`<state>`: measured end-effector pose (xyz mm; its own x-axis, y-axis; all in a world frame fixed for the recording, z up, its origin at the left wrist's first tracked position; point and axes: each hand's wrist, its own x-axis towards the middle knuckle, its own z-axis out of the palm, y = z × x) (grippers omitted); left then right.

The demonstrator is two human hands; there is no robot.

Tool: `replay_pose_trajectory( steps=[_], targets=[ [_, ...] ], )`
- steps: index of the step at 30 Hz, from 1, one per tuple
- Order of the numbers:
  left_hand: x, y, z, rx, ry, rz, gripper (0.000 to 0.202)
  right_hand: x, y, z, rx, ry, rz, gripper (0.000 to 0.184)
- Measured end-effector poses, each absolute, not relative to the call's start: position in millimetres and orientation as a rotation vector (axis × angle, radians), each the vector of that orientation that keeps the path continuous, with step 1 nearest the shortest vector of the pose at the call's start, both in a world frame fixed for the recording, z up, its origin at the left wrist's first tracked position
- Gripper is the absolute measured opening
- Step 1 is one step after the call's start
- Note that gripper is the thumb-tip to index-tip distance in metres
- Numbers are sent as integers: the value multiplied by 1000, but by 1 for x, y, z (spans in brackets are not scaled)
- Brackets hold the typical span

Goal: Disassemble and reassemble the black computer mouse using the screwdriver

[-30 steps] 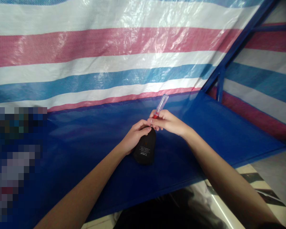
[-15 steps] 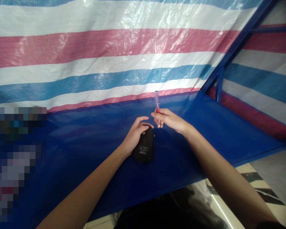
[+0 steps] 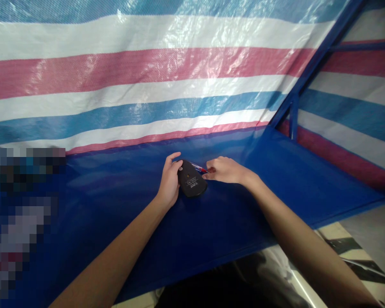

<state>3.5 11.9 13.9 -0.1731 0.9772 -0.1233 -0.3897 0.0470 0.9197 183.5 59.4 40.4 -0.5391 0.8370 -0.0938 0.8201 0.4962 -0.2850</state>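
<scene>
A black computer mouse (image 3: 191,184) lies upside down on the blue table (image 3: 115,214), its label side up. My left hand (image 3: 169,182) grips its left edge, fingers curled round the far end. My right hand (image 3: 226,170) sits just right of the mouse, fingers pinched on a small screwdriver (image 3: 199,168) with a red collar. The tool lies nearly flat, pointing left across the mouse's top end. Most of its clear handle is hidden by the mouse and my fingers.
A striped red, white and blue tarp (image 3: 147,77) hangs behind the table. A blue metal frame post (image 3: 293,115) rises at the right rear corner. A blurred patch (image 3: 19,214) covers the left side. The floor (image 3: 356,248) shows at lower right.
The screwdriver went from upright in my right hand to nearly flat across the mouse. My left hand pushed the mouse farther away and turned it.
</scene>
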Motion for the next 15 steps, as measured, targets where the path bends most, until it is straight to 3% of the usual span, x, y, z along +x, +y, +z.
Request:
replay_pose_trajectory(
  steps=[2, 7, 9, 11, 15],
  targets=[
    [3, 12, 13, 740, 1061, 1469, 28, 182, 56, 43, -1366, -2637, 403, 26],
    [2, 14, 12, 697, 1036, 1604, 13, 174, 45, 45, -751, -2526, 632, 75],
    [1, 15, 11, 679, 1032, 1643, 13, 169, 43, 43, -633, -2532, 727, 86],
    [1, 15, 9, 662, 1021, 1668, 14, 164, 41, 40, -598, -2510, 762, 83],
    [-2, 17, 8, 616, 978, 1659, 16, 157, 40, 36, -652, -2309, 780, 59]
  ],
)
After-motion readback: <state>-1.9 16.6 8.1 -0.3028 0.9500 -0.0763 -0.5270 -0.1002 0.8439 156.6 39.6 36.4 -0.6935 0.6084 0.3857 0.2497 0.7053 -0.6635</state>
